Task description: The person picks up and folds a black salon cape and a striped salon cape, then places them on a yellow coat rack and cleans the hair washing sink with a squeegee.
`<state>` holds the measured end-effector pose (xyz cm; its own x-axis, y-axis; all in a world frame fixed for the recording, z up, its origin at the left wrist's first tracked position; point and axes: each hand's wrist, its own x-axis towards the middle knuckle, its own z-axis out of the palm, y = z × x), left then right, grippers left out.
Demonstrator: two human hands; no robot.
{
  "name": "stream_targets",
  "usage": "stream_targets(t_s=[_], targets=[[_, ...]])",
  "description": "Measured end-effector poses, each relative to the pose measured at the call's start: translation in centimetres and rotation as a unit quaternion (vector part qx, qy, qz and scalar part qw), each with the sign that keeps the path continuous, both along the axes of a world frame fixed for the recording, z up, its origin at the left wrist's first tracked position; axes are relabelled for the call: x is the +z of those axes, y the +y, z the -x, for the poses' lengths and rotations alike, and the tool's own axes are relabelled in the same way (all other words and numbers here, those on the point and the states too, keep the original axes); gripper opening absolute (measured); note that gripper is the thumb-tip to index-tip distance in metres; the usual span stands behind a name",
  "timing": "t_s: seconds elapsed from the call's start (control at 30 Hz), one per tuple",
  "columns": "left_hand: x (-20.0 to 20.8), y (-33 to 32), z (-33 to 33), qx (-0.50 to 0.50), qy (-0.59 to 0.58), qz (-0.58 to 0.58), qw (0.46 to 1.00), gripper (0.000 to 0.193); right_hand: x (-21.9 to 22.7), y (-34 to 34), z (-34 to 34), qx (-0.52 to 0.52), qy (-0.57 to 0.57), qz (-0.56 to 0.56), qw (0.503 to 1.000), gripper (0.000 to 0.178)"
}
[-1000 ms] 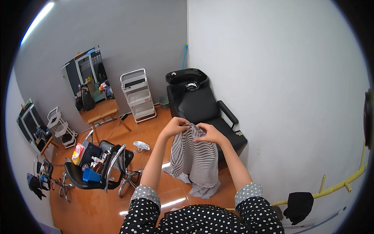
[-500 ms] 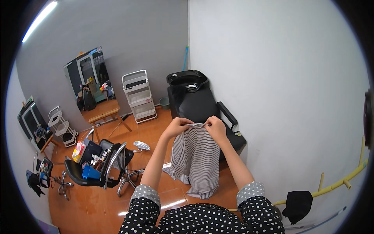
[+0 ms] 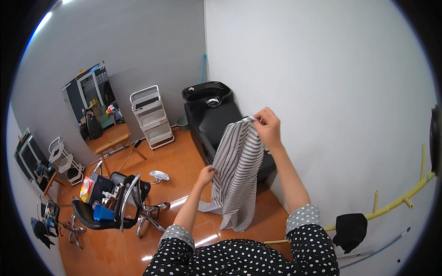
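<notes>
The right hand (image 3: 269,126) pinches a limp striped cloth (image 3: 237,170) draped in long folds, the left hand (image 3: 206,175) gripping its side.

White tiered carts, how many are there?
2: one cart between the larger mirror and the black wash chair, the other cart at far left between the larger mirror and the smaller mirror. Others may be hidden.

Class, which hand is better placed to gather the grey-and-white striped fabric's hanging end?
Probably the left hand: it grips the striped fabric lower, nearer that end, while the right hand holds the top.
</notes>
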<state>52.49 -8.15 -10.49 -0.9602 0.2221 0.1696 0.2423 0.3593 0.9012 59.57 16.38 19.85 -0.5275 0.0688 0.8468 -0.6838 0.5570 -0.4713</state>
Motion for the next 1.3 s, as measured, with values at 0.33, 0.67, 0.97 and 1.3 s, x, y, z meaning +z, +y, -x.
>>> stream_targets(t_s=[0.33,0.67,0.97,1.3], targets=[[16.3,-3.4,-0.6,0.090,0.387,0.133,0.908,0.019,-0.3,10.6,1.0,-0.212,0.027,-0.012,0.977,0.010],[10.3,-18.4,3.2,0.277,0.081,0.282,0.915,0.016,-1.8,21.6,-0.2,-0.369,0.049,0.045,0.927,0.020],[7.3,-25.2,1.6,0.011,-0.565,-0.061,0.823,0.026,-11.0,26.0,-0.9,-0.436,-0.323,0.033,0.839,0.034],[16.3,-22.3,11.7,0.245,-0.143,-0.411,0.867,0.025,-8.2,27.8,4.9,-0.151,-0.291,0.314,0.891,0.023]])
